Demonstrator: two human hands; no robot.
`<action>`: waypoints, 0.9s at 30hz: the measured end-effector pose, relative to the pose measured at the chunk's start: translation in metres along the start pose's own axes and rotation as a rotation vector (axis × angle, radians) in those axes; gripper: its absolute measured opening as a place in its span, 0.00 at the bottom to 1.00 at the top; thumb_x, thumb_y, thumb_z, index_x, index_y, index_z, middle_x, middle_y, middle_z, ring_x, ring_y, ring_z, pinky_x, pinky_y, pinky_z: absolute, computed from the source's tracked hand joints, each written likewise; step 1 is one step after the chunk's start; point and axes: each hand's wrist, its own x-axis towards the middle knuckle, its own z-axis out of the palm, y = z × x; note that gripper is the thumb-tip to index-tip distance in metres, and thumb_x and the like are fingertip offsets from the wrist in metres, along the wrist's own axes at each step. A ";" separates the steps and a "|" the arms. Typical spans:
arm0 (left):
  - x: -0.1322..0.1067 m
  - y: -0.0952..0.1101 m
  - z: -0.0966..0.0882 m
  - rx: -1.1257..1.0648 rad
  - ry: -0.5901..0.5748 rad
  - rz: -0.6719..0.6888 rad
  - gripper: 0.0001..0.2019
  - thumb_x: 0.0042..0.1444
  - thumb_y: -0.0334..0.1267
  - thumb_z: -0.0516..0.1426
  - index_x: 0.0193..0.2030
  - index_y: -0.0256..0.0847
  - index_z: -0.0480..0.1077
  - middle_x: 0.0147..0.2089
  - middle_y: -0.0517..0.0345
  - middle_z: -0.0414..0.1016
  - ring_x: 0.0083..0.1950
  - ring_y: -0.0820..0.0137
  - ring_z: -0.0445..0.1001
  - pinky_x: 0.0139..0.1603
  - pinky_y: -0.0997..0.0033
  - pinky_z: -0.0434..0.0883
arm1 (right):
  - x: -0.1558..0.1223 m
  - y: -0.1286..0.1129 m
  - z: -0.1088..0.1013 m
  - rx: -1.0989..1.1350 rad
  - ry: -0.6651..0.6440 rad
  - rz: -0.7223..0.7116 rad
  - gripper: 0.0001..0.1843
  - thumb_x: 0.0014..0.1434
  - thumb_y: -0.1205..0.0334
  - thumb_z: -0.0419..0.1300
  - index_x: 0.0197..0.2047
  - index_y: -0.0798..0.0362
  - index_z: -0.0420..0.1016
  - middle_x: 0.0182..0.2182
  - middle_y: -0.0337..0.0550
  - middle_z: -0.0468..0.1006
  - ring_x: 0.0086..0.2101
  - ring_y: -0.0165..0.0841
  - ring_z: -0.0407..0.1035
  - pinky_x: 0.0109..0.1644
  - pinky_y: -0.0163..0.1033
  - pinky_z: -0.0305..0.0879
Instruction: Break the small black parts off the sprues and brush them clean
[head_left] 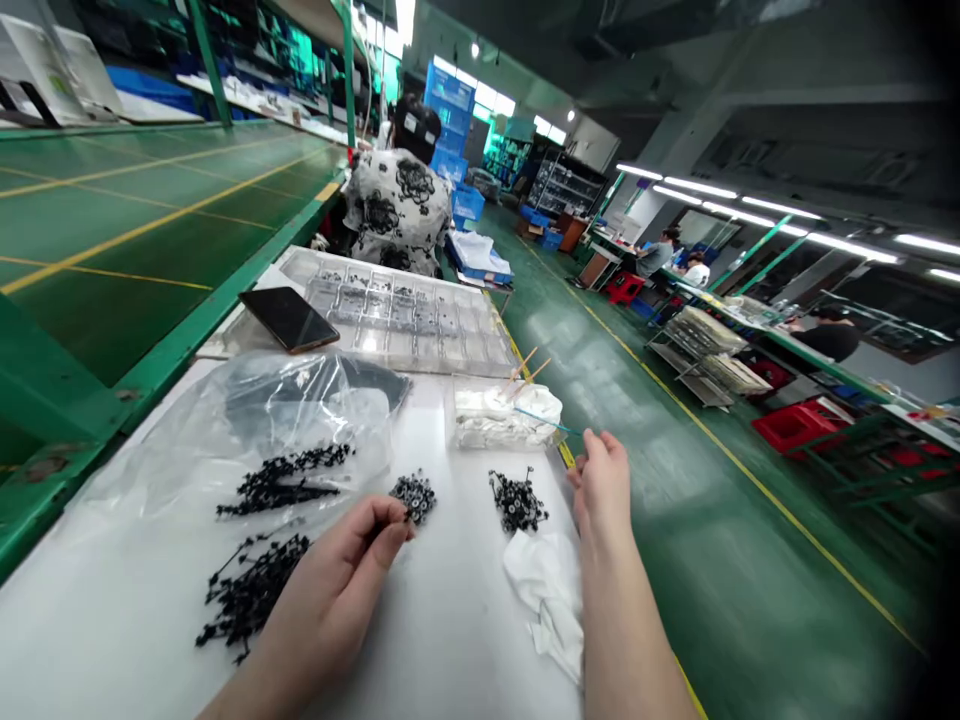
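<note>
Single head-worn camera, worn by the person at the bench, is looking forward and down. Wide-angle view is staying close on the left hand (330, 590) and right hand (600, 490), both entering from the bottom edge above the white workbench top (112, 630) at lower left. Upper part of the frame is reaching far along the green factory aisle (637, 430) toward stacked blue crates (448, 110) at upper centre.

The white-topped table (97, 620) carries a crumpled clear plastic bag (300, 410). Clumps of black moulded parts (251, 590) lie on and just below the bag, with more to its right. Beyond the bag lie a smartphone (289, 319) and a clear compartment tray (397, 310). Right of it sit a white cloth bundle (506, 415) and a looser white cloth (544, 600).
</note>
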 end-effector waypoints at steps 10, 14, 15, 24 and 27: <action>0.008 -0.023 -0.008 0.093 -0.077 -0.053 0.15 0.69 0.56 0.58 0.43 0.49 0.75 0.39 0.57 0.79 0.45 0.57 0.77 0.43 0.68 0.72 | 0.012 0.030 -0.006 0.168 -0.171 0.179 0.27 0.40 0.51 0.77 0.39 0.52 0.72 0.28 0.31 0.70 0.21 0.22 0.58 0.18 0.29 0.48; 0.008 -0.028 -0.009 0.159 -0.120 -0.094 0.18 0.70 0.60 0.54 0.46 0.49 0.73 0.41 0.55 0.78 0.46 0.57 0.76 0.43 0.68 0.73 | 0.011 0.028 -0.006 0.195 -0.171 0.142 0.29 0.38 0.51 0.80 0.39 0.53 0.74 0.29 0.31 0.71 0.22 0.20 0.56 0.18 0.28 0.47; 0.008 -0.028 -0.009 0.170 -0.120 -0.105 0.19 0.70 0.61 0.53 0.47 0.50 0.73 0.41 0.55 0.78 0.46 0.56 0.76 0.43 0.67 0.73 | 0.010 0.027 -0.006 0.200 -0.175 0.136 0.30 0.38 0.51 0.80 0.40 0.53 0.75 0.28 0.31 0.71 0.22 0.20 0.56 0.18 0.28 0.47; 0.008 -0.028 -0.012 0.165 -0.091 -0.152 0.21 0.68 0.65 0.55 0.46 0.49 0.72 0.42 0.54 0.78 0.48 0.55 0.75 0.39 0.67 0.72 | 0.002 0.024 -0.005 0.231 -0.221 0.137 0.28 0.38 0.54 0.83 0.39 0.56 0.78 0.27 0.33 0.72 0.22 0.21 0.57 0.18 0.28 0.47; 0.006 -0.026 -0.010 0.128 -0.091 -0.167 0.22 0.67 0.65 0.55 0.46 0.49 0.72 0.42 0.55 0.78 0.48 0.55 0.75 0.39 0.66 0.70 | 0.003 0.021 -0.009 0.255 -0.209 0.134 0.28 0.39 0.54 0.83 0.40 0.55 0.79 0.28 0.32 0.73 0.22 0.20 0.58 0.19 0.27 0.49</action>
